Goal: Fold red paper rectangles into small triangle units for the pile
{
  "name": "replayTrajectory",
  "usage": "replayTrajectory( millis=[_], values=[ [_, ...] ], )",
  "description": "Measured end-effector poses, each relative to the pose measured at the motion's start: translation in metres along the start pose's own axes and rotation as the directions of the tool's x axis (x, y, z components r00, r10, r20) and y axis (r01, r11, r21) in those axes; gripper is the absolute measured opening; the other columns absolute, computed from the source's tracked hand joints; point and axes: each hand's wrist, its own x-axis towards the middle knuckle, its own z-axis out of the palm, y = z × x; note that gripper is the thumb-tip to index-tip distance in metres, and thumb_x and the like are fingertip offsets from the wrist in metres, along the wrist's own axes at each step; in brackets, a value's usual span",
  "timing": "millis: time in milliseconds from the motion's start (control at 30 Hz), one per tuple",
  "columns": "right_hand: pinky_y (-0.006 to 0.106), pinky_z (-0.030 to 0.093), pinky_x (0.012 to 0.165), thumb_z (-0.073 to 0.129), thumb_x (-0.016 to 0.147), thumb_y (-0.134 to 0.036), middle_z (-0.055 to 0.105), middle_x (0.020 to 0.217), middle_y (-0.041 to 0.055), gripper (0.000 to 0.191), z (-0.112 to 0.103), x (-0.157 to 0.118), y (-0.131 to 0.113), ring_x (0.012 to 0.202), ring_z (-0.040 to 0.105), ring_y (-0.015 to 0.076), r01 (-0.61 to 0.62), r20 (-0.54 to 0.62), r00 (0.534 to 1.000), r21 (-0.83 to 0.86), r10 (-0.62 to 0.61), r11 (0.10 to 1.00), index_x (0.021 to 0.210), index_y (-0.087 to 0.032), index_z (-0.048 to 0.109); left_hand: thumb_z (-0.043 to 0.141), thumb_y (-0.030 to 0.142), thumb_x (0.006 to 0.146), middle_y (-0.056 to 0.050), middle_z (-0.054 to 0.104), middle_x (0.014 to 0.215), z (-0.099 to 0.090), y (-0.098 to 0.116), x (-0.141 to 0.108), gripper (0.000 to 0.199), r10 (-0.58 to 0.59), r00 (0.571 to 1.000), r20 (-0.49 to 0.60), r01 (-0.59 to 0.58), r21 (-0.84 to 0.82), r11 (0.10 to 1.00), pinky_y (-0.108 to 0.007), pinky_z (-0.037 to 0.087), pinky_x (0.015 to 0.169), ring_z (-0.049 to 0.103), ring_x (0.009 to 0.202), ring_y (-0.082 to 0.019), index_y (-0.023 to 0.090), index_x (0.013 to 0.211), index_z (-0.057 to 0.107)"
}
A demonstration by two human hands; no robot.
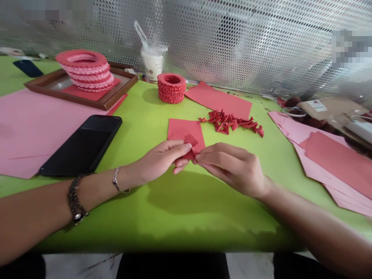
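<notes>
Between my hands is a small folded piece of red paper. My left hand pinches it between thumb and fingers from the left. The fingertips of my right hand are closed on its lower right corner. Just behind my hands a red paper sheet lies on the green table, partly hidden by the piece I hold. A loose pile of folded red pieces is to the right of that sheet. Farther back stands a round stack of red paper rings.
A black phone lies left, over pink paper. Behind it, a wooden frame bears stacked pink rings. A cup stands near the perforated metal panel. Pink and red sheets lie right; another red sheet lies behind.
</notes>
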Motion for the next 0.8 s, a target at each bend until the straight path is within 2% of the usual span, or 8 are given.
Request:
replayTrajectory(
  millis=[133, 300, 467, 533, 600, 633, 700, 800],
  values=[
    [0.028, 0.049, 0.070, 0.045, 0.081, -0.009, 0.063, 0.087, 0.0077, 0.016, -0.0015, -0.0006, 0.0010, 0.081, 0.058, 0.0149, 0.119, 0.024, 0.993, -0.135, -0.117, 0.984, 0.093, -0.016, 0.054, 0.033, 0.027, 0.086, 0.006, 0.035, 0.049, 0.0001, 0.0014, 0.0008, 0.026, -0.026, 1.000, 0.017, 0.026, -0.003, 1.000, -0.017, 0.033, 0.046, 0.036, 0.045, -0.005, 0.016, 0.065, 0.045],
    [0.031, 0.049, 0.066, 0.040, 0.084, -0.011, 0.064, 0.081, 0.0074, 0.018, -0.0054, 0.0032, -0.0050, 0.074, 0.060, 0.0164, 0.240, 0.046, 0.970, -0.261, -0.237, 0.935, 0.089, -0.017, 0.056, 0.032, 0.039, 0.085, 0.006, 0.036, 0.049, 0.0019, 0.0032, -0.0004, 0.035, -0.023, 0.999, 0.030, 0.019, 0.111, 0.994, -0.019, 0.035, 0.046, 0.037, 0.044, -0.006, 0.016, 0.059, 0.040],
    [0.030, 0.048, 0.062, 0.042, 0.082, -0.010, 0.064, 0.074, 0.0070, 0.016, -0.0044, 0.0036, -0.0063, 0.067, 0.059, 0.0162, 0.275, 0.061, 0.961, -0.274, -0.269, 0.921, 0.085, -0.015, 0.056, 0.039, 0.032, 0.084, 0.007, 0.038, 0.046, 0.0014, 0.0041, -0.0017, 0.033, -0.029, 0.999, 0.021, 0.023, 0.242, 0.970, -0.017, 0.032, 0.044, 0.037, 0.042, -0.004, 0.016, 0.055, 0.037],
    [0.028, 0.048, 0.064, 0.046, 0.081, -0.013, 0.063, 0.077, 0.0064, 0.011, -0.0029, 0.0028, -0.0055, 0.070, 0.058, 0.0154, 0.203, 0.034, 0.979, -0.162, -0.201, 0.966, 0.089, -0.016, 0.054, 0.039, 0.031, 0.084, 0.007, 0.037, 0.045, 0.0003, 0.0049, -0.0020, 0.031, -0.016, 0.999, 0.051, 0.002, 0.266, 0.964, -0.016, 0.029, 0.041, 0.034, 0.040, -0.004, 0.016, 0.057, 0.040],
    [0.026, 0.048, 0.065, 0.051, 0.079, -0.020, 0.061, 0.081, 0.0052, 0.015, -0.0013, 0.0026, -0.0055, 0.072, 0.057, 0.0135, 0.034, -0.006, 0.999, 0.035, -0.034, 0.999, 0.094, -0.017, 0.051, 0.043, 0.031, 0.082, 0.007, 0.036, 0.045, -0.0002, 0.0058, -0.0022, 0.026, -0.014, 0.997, 0.080, -0.010, 0.300, 0.954, -0.016, 0.025, 0.038, 0.031, 0.039, -0.004, 0.016, 0.061, 0.044],
    [0.024, 0.048, 0.064, 0.052, 0.079, -0.023, 0.060, 0.082, 0.0048, 0.020, -0.0005, 0.0029, -0.0057, 0.072, 0.057, 0.0125, -0.070, -0.013, 0.997, 0.139, 0.073, 0.988, 0.097, -0.017, 0.049, 0.045, 0.030, 0.080, 0.007, 0.037, 0.046, -0.0002, 0.0061, -0.0023, 0.023, -0.019, 0.996, 0.093, -0.012, 0.325, 0.945, -0.016, 0.025, 0.038, 0.031, 0.039, -0.004, 0.016, 0.063, 0.046],
    [0.023, 0.047, 0.062, 0.054, 0.077, -0.025, 0.058, 0.081, 0.0040, 0.030, 0.0011, 0.0043, -0.0063, 0.068, 0.055, 0.0107, -0.261, 0.012, 0.963, 0.279, 0.268, 0.924, 0.104, -0.016, 0.045, 0.047, 0.029, 0.079, 0.006, 0.042, 0.052, 0.0006, 0.0060, -0.0027, 0.018, -0.034, 0.992, 0.124, -0.017, 0.391, 0.920, -0.016, 0.027, 0.040, 0.035, 0.043, -0.005, 0.015, 0.067, 0.051],
    [0.020, 0.044, 0.057, 0.055, 0.076, -0.021, 0.055, 0.075, 0.0019, 0.021, 0.0036, 0.0068, -0.0070, 0.062, 0.050, 0.0083, -0.403, 0.097, 0.913, 0.365, 0.397, 0.839, 0.096, -0.014, 0.050, 0.044, 0.028, 0.078, 0.004, 0.046, 0.057, 0.0021, 0.0042, -0.0038, 0.020, -0.060, 0.984, 0.165, -0.029, 0.490, 0.871, -0.017, 0.030, 0.044, 0.040, 0.049, -0.006, 0.014, 0.070, 0.056]
  ],
)
